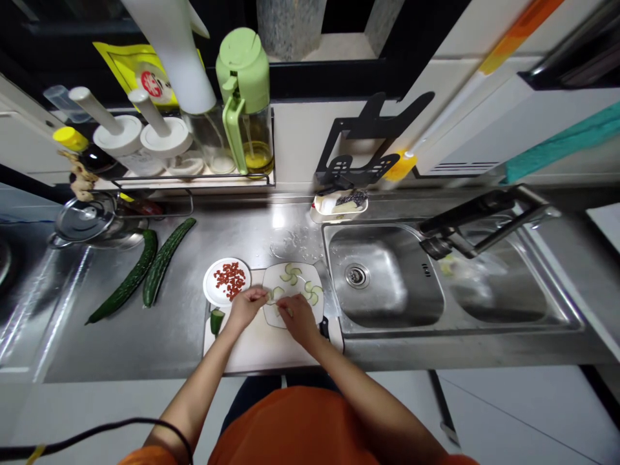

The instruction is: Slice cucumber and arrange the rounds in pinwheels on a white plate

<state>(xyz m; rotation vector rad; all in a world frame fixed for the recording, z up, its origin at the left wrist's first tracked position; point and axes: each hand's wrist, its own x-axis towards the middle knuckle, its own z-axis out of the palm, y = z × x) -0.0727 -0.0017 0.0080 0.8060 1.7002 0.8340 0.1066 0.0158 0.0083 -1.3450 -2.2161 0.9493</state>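
At frame centre, the left hand pinches a cucumber slice on the plate, the right hand curls alongside with its hold unclear, and a dish of red bits sits left.

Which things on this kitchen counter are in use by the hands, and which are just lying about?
In use: left hand, right hand, square plate, cucumber slices on it, cutting board beneath; cucumber stub and dish of red pieces close by.
Lying about: two whole cucumbers, green oil bottle, pot lid, sink, tap.
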